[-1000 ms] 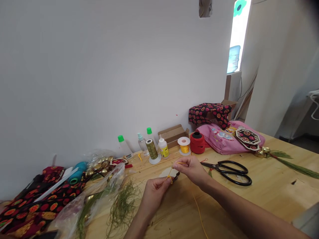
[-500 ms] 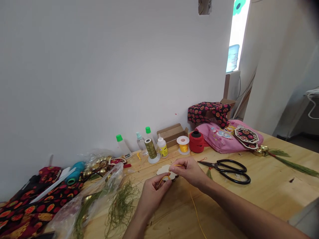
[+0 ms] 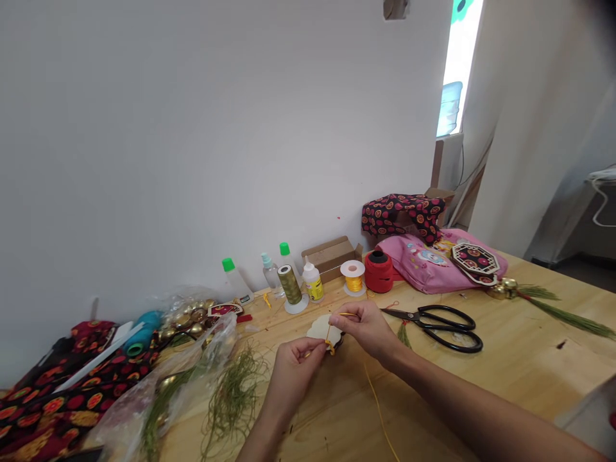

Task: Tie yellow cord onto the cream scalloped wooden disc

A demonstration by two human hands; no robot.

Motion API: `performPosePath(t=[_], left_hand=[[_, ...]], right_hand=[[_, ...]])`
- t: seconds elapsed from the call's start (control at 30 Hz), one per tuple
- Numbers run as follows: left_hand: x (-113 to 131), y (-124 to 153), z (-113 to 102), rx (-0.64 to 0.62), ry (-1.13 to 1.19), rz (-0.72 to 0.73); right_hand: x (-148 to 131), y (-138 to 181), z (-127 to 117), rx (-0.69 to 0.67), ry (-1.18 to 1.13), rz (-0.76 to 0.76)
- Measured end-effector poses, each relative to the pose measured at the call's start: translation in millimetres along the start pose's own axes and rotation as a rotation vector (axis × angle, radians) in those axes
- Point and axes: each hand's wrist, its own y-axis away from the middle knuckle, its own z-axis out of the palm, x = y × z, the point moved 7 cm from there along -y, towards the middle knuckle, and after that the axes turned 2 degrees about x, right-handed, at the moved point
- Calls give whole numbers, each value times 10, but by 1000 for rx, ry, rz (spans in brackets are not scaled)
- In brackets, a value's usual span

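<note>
Yellow cord (image 3: 330, 347), I see, is pinched by left hand (image 3: 297, 367) and right hand (image 3: 367, 330), short of the tabletop's (image 3: 520, 346) back edge.

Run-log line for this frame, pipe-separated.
left hand: pinching yellow cord by pale scalloped piece | right hand: pinching same cord, strand stretched between hands | nearby: black-handled scissors on table, right side

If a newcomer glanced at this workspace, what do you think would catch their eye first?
Probably the left hand and right hand at the lower centre, pinching a yellow cord over a pale scalloped piece. Next might come the black-handled scissors, lying open just to the right. Behind them, an octagonal ornament stands out on the bright pink embroidered fabric.
</note>
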Motion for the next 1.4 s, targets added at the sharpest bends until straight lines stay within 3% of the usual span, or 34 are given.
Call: performPosePath(t=[0.27,0.53,1.0,1.13,1.4], left_hand=[[7,-17,-68,84,78,20],[-64,-41,-38,17,115,25],[-83,-53,33,8,-12,23],[-113,-46,32,6,13,-13],[-182,-67,-48,49,-116,-11]], right_hand=[[-51,42,-26,63,-43,-21],[58,-35,-54,-2,-35,41],[167,-104,-131,89,26,60],[171,-134,-181,124,115,5],[325,-197,-253,35,387,83]])
